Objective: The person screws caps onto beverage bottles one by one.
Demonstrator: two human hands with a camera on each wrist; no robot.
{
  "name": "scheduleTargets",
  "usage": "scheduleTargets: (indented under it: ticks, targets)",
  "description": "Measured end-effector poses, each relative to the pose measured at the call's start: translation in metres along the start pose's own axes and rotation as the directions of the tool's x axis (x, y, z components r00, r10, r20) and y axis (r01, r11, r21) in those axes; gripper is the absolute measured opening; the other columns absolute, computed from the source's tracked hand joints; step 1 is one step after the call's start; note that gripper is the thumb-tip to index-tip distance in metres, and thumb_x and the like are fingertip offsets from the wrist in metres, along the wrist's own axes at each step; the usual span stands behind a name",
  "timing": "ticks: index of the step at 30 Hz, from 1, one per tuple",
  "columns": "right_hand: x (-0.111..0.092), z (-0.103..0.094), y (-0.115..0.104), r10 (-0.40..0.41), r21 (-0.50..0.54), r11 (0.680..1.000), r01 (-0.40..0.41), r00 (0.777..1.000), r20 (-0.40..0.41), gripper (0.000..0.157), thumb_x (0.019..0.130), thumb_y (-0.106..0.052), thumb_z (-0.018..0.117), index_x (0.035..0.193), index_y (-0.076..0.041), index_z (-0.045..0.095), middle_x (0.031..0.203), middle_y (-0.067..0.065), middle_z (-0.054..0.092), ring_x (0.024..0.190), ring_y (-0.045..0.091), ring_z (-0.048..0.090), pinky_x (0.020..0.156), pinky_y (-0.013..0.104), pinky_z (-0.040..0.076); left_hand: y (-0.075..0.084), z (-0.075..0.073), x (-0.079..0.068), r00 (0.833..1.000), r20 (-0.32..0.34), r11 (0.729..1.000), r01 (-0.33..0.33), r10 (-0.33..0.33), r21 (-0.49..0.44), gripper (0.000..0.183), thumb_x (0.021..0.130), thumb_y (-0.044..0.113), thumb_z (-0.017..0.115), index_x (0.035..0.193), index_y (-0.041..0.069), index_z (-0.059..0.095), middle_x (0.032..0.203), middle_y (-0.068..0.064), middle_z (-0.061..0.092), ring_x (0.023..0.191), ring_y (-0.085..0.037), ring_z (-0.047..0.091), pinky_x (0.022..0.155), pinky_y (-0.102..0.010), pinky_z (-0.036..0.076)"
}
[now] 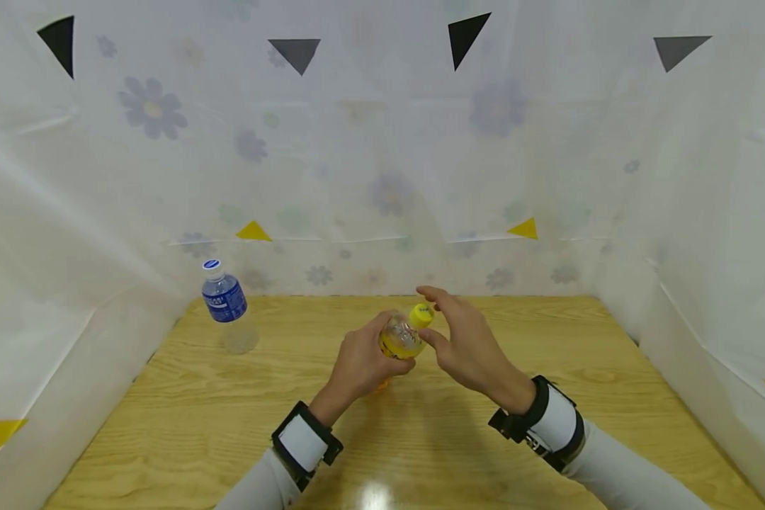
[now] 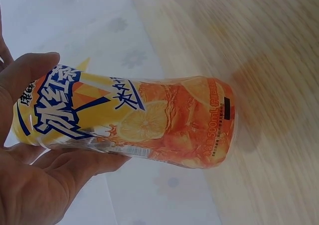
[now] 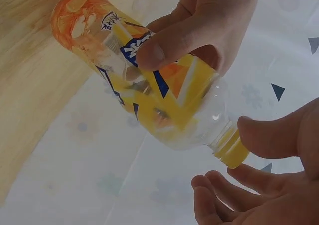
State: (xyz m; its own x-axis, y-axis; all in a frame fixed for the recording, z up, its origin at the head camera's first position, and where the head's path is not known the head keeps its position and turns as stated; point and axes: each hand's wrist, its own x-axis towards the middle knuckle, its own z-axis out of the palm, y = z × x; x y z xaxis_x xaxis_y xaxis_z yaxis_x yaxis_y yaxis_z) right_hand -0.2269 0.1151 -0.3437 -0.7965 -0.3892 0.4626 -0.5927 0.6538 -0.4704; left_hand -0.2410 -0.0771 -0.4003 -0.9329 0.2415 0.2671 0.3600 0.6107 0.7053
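A clear plastic iced tea bottle (image 1: pixel 400 338) with a yellow and orange label leans over the middle of the table. Around its upper body, my left hand (image 1: pixel 363 360) curls its fingers and thumb. The label's lemon picture (image 2: pixel 144 123) and the orange lower end show in the left wrist view. A yellow cap (image 3: pixel 232 149) sits on the bottle's neck. My right hand (image 1: pixel 468 347) is at the cap, its thumb tip (image 3: pixel 249 135) right at the cap's side. The other fingers of that hand spread loosely, the nearest fingertip just past the cap's edge.
A clear bottle (image 1: pixel 224 299) with a blue label and white-and-blue cap stands at the table's back left. The wooden table (image 1: pixel 185 425) meets white flowered sheeting (image 1: pixel 382 142) at the back and sides. Black, grey and yellow triangles mark the sheeting.
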Motion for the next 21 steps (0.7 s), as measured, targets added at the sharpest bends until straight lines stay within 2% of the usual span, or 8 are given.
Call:
scheduleTargets:
  ticks: [3, 7, 11, 21]
  targets:
    - [0.0004, -0.001, -0.0004, -0.032, 0.015, 0.999, 0.032, 0.999, -0.001, 0.056, 0.092, 0.004, 0.067, 0.145, -0.008, 0.052, 0.137, 0.013, 0.062, 0.116, 0.033, 0.062, 0.092, 0.052, 0.054, 0.0002, -0.0001, -0.0002, 1.0, -0.001, 1.0, 0.004, -0.004, 0.0, 0.072, 0.077, 0.032, 0.087, 0.14, 0.018, 0.055, 0.112, -0.006, 0.072, 0.094, -0.021, 0.07, 0.073, -0.035, 0.057]
    - [0.0012, -0.0012, -0.0004, -0.074, 0.012, 0.997, 0.074, 0.997, -0.015, 0.047, 0.093, 0.012, 0.062, 0.135, -0.007, 0.061, 0.133, 0.013, 0.064, 0.119, 0.034, 0.063, 0.093, 0.05, 0.056, 0.0003, -0.0002, -0.0005, 1.0, -0.003, 1.0, -0.002, 0.002, -0.003, 0.071, 0.077, 0.031, 0.088, 0.14, 0.018, 0.056, 0.111, -0.005, 0.072, 0.093, -0.021, 0.07, 0.073, -0.035, 0.057]
    - [0.0026, -0.0003, -0.0005, -0.08, -0.001, 0.997, 0.08, 0.996, -0.027, 0.04, 0.093, 0.014, 0.06, 0.128, -0.005, 0.065, 0.127, 0.015, 0.067, 0.118, 0.034, 0.063, 0.091, 0.048, 0.057, -0.0001, 0.0, -0.0003, 1.0, -0.007, 1.0, -0.016, 0.016, -0.006, 0.07, 0.078, 0.03, 0.087, 0.14, 0.018, 0.056, 0.11, -0.005, 0.072, 0.092, -0.02, 0.07, 0.072, -0.034, 0.057]
    - [0.0029, 0.0037, -0.0015, -0.066, -0.009, 0.998, 0.066, 0.997, -0.03, 0.04, 0.092, 0.016, 0.058, 0.127, -0.003, 0.063, 0.124, 0.017, 0.064, 0.114, 0.034, 0.063, 0.087, 0.047, 0.058, -0.0021, -0.0003, 0.0001, 1.0, -0.003, 1.0, -0.023, 0.023, -0.008, 0.07, 0.078, 0.03, 0.087, 0.14, 0.018, 0.056, 0.11, -0.005, 0.072, 0.091, -0.02, 0.07, 0.071, -0.033, 0.057]
